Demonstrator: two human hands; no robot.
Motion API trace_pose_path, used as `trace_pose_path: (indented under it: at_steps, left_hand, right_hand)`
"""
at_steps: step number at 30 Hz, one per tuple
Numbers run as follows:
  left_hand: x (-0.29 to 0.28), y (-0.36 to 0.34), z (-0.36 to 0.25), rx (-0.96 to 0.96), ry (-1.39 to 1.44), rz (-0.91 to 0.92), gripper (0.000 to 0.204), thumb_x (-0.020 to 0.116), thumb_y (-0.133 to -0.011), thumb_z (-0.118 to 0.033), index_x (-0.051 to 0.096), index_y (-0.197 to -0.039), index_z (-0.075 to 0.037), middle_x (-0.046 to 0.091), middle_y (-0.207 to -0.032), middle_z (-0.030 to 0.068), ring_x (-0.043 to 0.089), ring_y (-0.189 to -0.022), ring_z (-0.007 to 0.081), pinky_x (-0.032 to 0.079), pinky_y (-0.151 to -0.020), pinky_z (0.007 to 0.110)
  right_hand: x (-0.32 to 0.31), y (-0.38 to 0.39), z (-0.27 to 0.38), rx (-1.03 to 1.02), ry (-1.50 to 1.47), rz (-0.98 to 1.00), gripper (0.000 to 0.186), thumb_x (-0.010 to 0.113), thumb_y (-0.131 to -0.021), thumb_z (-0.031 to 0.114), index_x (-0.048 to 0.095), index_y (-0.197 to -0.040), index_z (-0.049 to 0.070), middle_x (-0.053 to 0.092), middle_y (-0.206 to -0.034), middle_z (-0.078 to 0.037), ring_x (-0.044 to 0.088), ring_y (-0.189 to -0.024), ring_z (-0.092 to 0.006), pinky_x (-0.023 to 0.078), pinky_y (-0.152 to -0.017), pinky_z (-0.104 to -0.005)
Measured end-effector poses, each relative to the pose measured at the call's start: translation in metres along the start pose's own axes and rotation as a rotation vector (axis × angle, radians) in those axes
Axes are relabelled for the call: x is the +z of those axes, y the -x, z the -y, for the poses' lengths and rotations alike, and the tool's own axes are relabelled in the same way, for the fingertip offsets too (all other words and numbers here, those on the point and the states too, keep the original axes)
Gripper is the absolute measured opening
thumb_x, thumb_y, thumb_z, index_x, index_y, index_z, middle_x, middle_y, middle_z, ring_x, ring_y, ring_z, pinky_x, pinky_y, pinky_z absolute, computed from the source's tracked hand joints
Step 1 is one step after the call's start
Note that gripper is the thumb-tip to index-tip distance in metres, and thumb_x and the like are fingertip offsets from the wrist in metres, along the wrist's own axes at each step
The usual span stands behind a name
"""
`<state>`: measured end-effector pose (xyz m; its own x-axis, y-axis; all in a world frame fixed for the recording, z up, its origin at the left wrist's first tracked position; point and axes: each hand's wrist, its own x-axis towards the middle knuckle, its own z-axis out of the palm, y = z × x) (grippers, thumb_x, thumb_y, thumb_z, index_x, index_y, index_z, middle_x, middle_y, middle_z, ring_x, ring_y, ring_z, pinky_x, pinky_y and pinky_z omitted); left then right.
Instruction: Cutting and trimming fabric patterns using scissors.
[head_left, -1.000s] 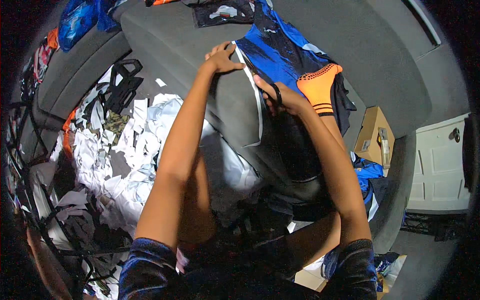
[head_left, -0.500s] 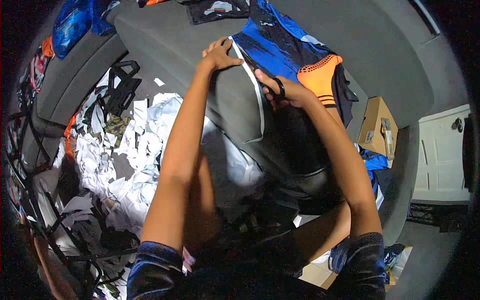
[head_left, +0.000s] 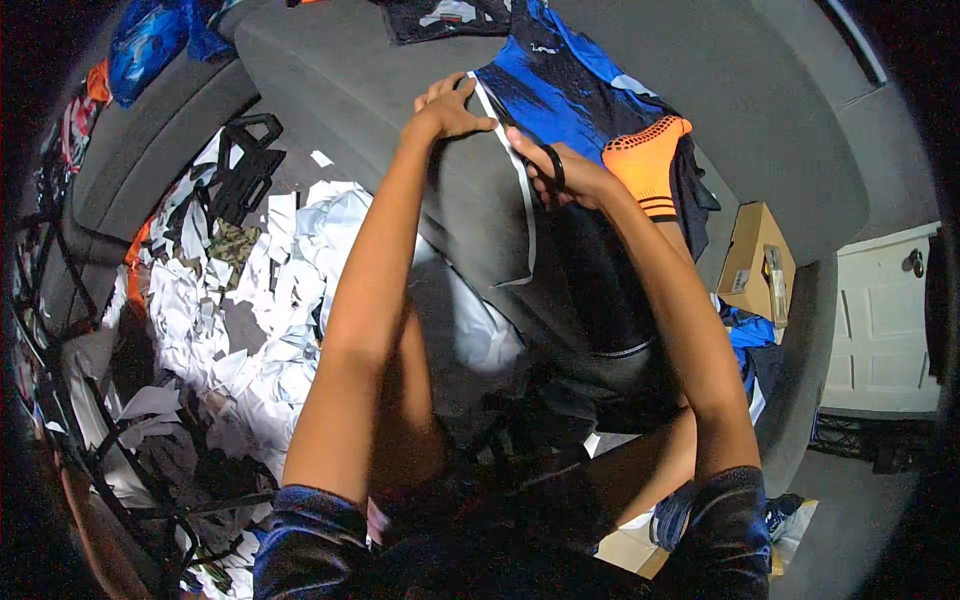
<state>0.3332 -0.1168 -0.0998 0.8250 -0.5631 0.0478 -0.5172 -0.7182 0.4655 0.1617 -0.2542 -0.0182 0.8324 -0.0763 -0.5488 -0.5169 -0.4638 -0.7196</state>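
A blue and black garment (head_left: 560, 100) lies on the grey couch, with a narrow white strip (head_left: 528, 215) running down its left edge. My left hand (head_left: 452, 108) rests flat near the strip's far end, fingers stretched and thumb touching the edge. Just right of the strip, my right hand (head_left: 565, 178) is closed on scissors (head_left: 557, 168); a black handle loop shows, while the blades are mostly hidden along the edge. An orange sock-like piece with dark dots (head_left: 648, 165) lies beside my right wrist.
White scraps (head_left: 265, 330) heap at left near a black plastic frame (head_left: 245, 170). A cardboard box (head_left: 752, 262) stands on the couch (head_left: 780, 110) at right. A blue plastic bag (head_left: 150, 50) sits far left; a white door (head_left: 885, 320) is at right.
My right hand with the scissors has moved slightly farther up along the white strip. My left hand stays at the strip's far end. The whole view has shifted a little.
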Motion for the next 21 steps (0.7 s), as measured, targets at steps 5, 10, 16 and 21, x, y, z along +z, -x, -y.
trace_pose_path:
  at_steps: [5,10,16,21]
  left_hand:
    - [-0.004,0.002,0.0,-0.022,-0.007,0.004,0.098,0.063,-0.058,-0.066,0.035,-0.139,-0.02,0.022,-0.148,-0.0009,0.023,-0.134,0.0231,0.022,-0.103,0.042]
    - [-0.005,0.003,-0.002,-0.021,-0.005,0.015,0.098,0.064,-0.058,-0.066,0.035,-0.14,-0.02,0.022,-0.148,-0.0011,0.023,-0.134,0.0235,0.023,-0.103,0.042]
    - [-0.009,0.003,-0.003,-0.023,0.011,0.025,0.1,0.065,-0.057,-0.065,0.034,-0.14,-0.021,0.022,-0.148,-0.001,0.023,-0.133,0.0239,0.023,-0.102,0.042]
    - [-0.008,0.002,-0.001,-0.03,0.025,0.034,0.1,0.067,-0.056,-0.065,0.034,-0.14,-0.021,0.023,-0.148,-0.001,0.023,-0.133,0.0238,0.024,-0.102,0.042]
  right_hand:
    - [0.001,-0.002,0.002,-0.026,0.013,-0.019,0.069,0.044,-0.071,0.079,0.048,-0.062,0.011,0.048,-0.054,-0.003,0.041,-0.042,-0.0105,0.026,-0.037,-0.0213]
    - [0.0,-0.004,-0.002,-0.018,0.037,-0.024,0.069,0.046,-0.071,0.078,0.05,-0.06,0.01,0.049,-0.054,-0.004,0.042,-0.042,-0.0121,0.026,-0.038,-0.022]
    - [-0.006,-0.002,0.001,-0.005,-0.048,0.081,0.067,0.044,-0.073,0.077,0.047,-0.063,0.012,0.048,-0.054,-0.002,0.042,-0.041,-0.0094,0.026,-0.036,-0.0191]
    - [0.003,-0.008,0.012,0.023,-0.095,0.056,0.066,0.044,-0.073,0.078,0.046,-0.063,0.012,0.048,-0.055,-0.001,0.042,-0.04,-0.009,0.026,-0.035,-0.0177]
